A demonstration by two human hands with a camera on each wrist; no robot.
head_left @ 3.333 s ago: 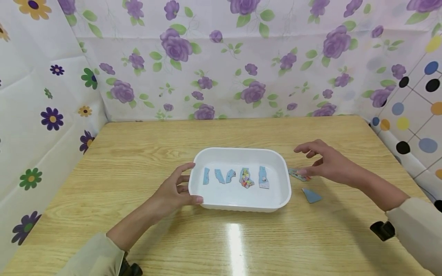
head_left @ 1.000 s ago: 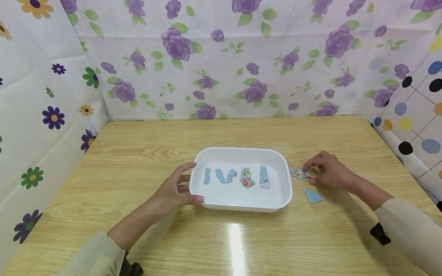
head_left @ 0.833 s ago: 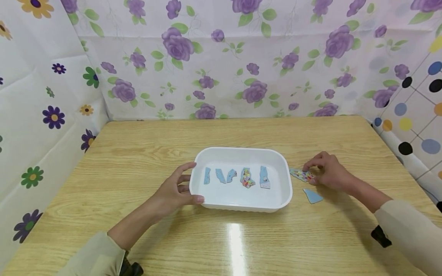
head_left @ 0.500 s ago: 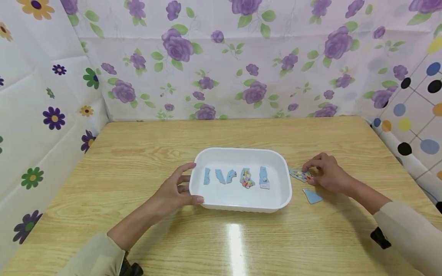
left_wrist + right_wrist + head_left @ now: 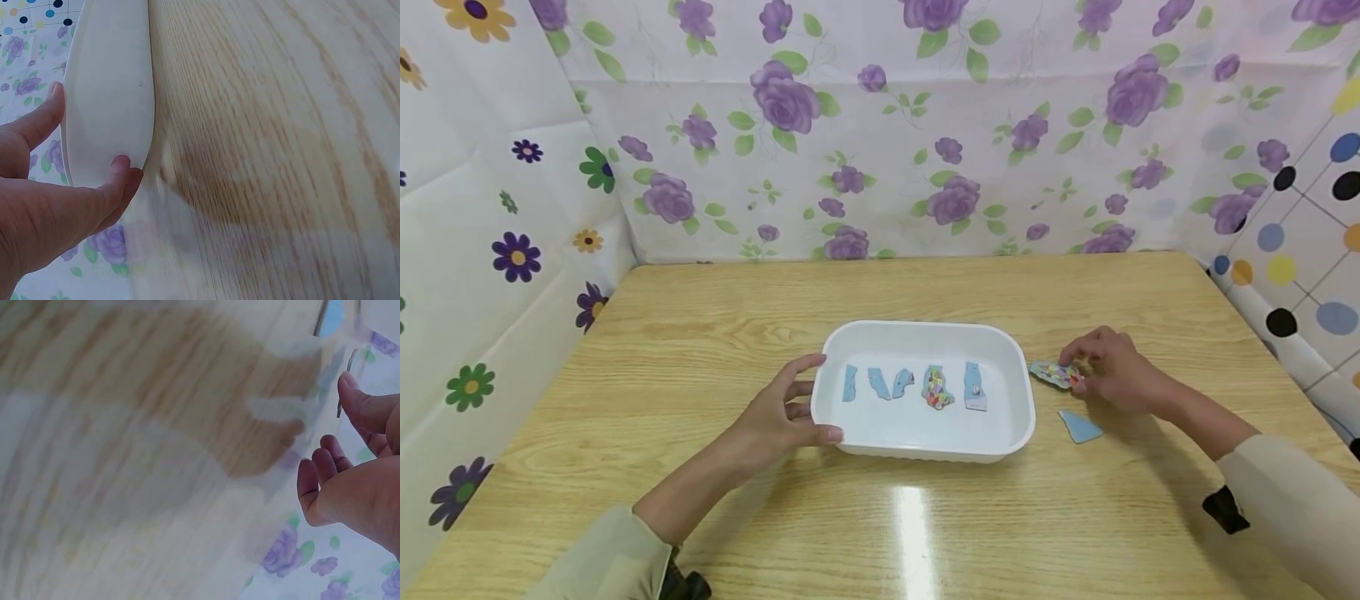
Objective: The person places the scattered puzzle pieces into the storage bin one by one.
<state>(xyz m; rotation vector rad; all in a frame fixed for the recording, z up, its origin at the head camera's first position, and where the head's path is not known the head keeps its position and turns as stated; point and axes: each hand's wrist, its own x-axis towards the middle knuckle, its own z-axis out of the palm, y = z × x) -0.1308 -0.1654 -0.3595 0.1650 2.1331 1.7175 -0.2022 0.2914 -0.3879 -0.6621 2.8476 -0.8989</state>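
Observation:
A white plastic tray stands mid-table in the head view. My left hand grips its left end, thumb at the near corner and fingers along the side; the left wrist view shows this hand against the tray's outer wall. To the right of the tray, my right hand pinches a multicoloured puzzle piece between thumb and fingers. That piece looks tilted, slightly off the table. In the right wrist view only its thin edge shows beside the right hand. A plain blue piece lies just nearer.
Inside the tray lie several flat pieces in a row, among them a colourful one and a blue one with a white end. Wooden table surrounds the tray. Flowered cloth hangs behind.
My right hand has come down onto the multicoloured piece, taken it between thumb and fingers, and just now raised it slightly. The left hand and the tray have stayed put.

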